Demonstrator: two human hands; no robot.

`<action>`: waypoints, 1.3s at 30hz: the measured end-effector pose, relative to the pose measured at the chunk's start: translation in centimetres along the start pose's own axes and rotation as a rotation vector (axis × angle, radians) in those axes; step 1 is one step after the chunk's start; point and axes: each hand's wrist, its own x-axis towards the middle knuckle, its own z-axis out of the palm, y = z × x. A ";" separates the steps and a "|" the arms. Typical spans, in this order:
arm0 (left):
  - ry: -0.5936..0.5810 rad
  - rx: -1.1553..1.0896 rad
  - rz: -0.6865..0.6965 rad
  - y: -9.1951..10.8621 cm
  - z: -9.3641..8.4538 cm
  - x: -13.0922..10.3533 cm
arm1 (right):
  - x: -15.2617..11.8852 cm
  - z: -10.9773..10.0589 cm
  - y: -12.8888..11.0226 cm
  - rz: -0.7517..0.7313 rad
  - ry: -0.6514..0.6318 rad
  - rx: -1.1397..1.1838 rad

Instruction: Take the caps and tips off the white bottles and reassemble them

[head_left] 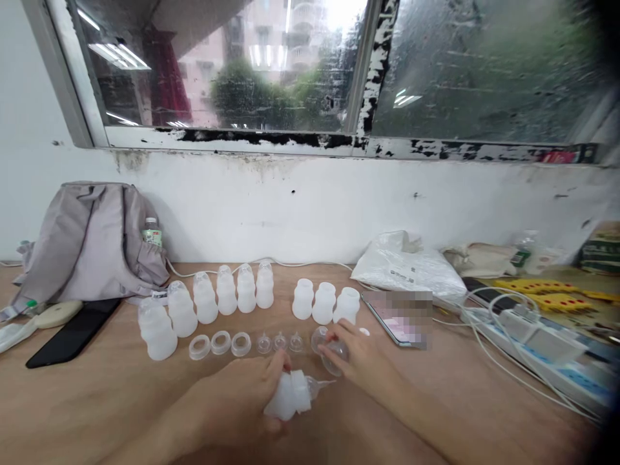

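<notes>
My left hand (pixel 271 381) is wrapped round a small white baby bottle (pixel 285 397), tipped on its side. A ring and a clear teat (pixel 316 386) are fitted on its end, the tip pointing right. My right hand (pixel 353 352) has its thumb and fingers closed on a clear dome cap (pixel 320 337); a second clear cap (pixel 338 361) lies under the thumb. Just beyond my left hand stand three clear teats (pixel 279 342) in a row. Three translucent rings (pixel 221 342) lie to their left. Three uncapped bottles (pixel 323 302) stand behind my right hand.
Several capped bottles (pixel 205 298) curve along the left. Further left are a black phone (pixel 72 336) and a grey backpack (pixel 97 239). To the right lie a lit phone (pixel 397 320), a white plastic bag (pixel 407 265), a power strip (pixel 547 355) and loose cables.
</notes>
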 end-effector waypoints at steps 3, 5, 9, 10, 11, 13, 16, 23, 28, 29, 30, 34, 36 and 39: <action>0.011 0.118 -0.008 -0.1 0.3 0.1 | -1.3 1.5 0.9 -0.006 -0.042 -0.015; 0.026 0.195 -0.037 0.1 0.4 0.3 | -1.4 2.0 0.8 -0.018 -0.052 -0.024; 0.077 0.308 -0.117 0.2 -0.1 0.6 | -0.7 2.3 0.3 -0.008 -0.086 -0.107; 0.096 0.324 -0.134 0.2 -0.3 0.6 | -0.4 2.4 0.2 -0.005 -0.098 -0.129; 0.111 0.335 -0.150 0.2 -0.5 0.6 | -0.3 2.5 0.2 -0.003 -0.107 -0.149; 0.129 0.348 -0.182 0.2 -0.9 0.5 | -0.1 2.9 0.3 -0.002 -0.116 -0.186; 0.131 0.355 -0.222 0.5 -1.1 0.4 | -0.1 3.1 0.2 0.023 -0.098 -0.236; 0.197 0.319 -0.245 0.8 -1.4 0.6 | 1.2 -0.8 -3.3 0.004 -0.038 0.068; 0.297 0.315 -0.167 0.5 -1.8 0.5 | 2.7 -2.9 -5.7 -0.240 -0.469 0.358; 0.319 0.315 -0.164 0.5 -1.8 0.4 | 2.9 -3.0 -5.9 -0.227 -0.507 0.363; 0.341 0.317 -0.169 0.4 -1.9 0.3 | 3.0 -2.9 -6.1 -0.205 -0.524 0.365; 0.396 0.302 -0.161 0.3 -2.2 0.1 | 2.8 -3.0 -6.4 -0.165 -0.507 0.377; 0.415 0.263 -0.120 0.1 -2.3 0.1 | 2.6 -3.4 -6.5 -0.182 -0.480 0.384; 0.446 0.178 -0.075 -0.4 -2.3 0.4 | 2.3 -4.0 -6.7 -0.194 -0.452 0.383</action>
